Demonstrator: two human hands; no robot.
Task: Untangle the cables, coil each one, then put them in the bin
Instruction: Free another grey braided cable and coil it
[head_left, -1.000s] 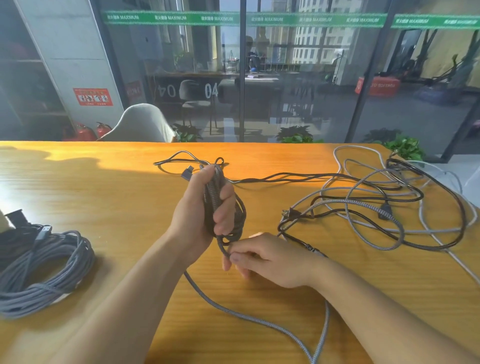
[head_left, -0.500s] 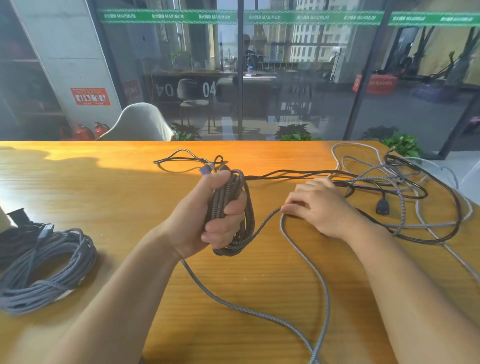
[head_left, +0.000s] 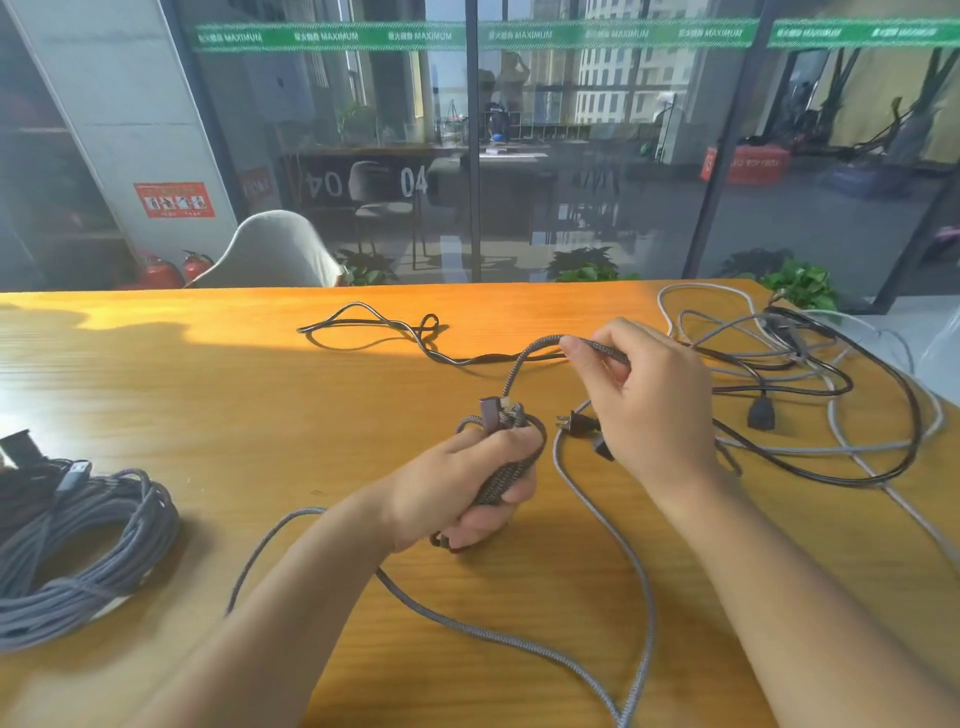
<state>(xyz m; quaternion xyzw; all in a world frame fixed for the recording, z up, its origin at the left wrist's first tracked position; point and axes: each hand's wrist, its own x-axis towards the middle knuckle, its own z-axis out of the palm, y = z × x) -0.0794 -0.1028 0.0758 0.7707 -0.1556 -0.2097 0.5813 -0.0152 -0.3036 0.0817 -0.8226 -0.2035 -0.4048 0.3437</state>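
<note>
Fingers (head_left: 511, 457) of the left hand (head_left: 462, 493) are wrapped tight around a small coil of braided cable (head_left: 506, 475), held upright above the wooden table (head_left: 208, 395); a dark connector (head_left: 490, 413) is seen sticking out at the top of the bundle. From the coil, one strand is led upward in an arc to the right hand (head_left: 644, 400), where it is pinched between thumb and fingertips (head_left: 571, 345). The cable is woven in a speckled grey and dark pattern, and its loose length is draped in wide loops across the table toward the near edge. A black two-pin plug (head_left: 574, 425) is seen lying just beside the right hand. To the right, a tangle of black and grey cables (head_left: 810, 395) is spread over the table. At the far left, a finished grey coil (head_left: 88, 545) is laid flat.
</note>
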